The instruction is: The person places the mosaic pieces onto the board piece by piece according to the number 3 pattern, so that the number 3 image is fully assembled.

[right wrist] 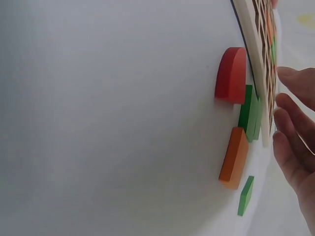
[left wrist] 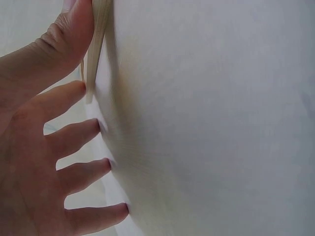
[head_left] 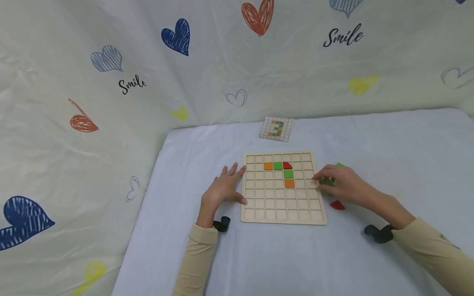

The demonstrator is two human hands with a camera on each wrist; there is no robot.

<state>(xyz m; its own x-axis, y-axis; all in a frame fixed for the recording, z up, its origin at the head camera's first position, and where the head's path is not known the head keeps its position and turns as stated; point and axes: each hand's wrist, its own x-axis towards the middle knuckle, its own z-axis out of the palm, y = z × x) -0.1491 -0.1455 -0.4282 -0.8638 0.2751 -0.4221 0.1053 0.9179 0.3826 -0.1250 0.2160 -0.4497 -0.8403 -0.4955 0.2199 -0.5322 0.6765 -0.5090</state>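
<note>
Right of centre in the head view, a red quarter-round block (head_left: 337, 205) lies nearest on the white cloth (head_left: 266, 259). Just beyond, the right hand (head_left: 346, 183), nearer the loose blocks, hangs above a green block (head_left: 326, 181) beside the board (head_left: 280, 204), fingertips bent, apart from the thumb, nothing seen between. Left of centre, the left hand (head_left: 224, 187) spreads, touching the board's left edge. Farther, upper centre, lies a card (head_left: 276, 129).

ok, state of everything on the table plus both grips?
Grid board: flat, partly filled
Five placed pieces: seated in the grid
Pattern card: lying beyond the board
Loose red piece: off the board
Loose orange piece: off the board
Loose green pieces: off the board
Left grip: spread, against the board's left edge
Right grip: loosely curved, nothing visibly held
</note>
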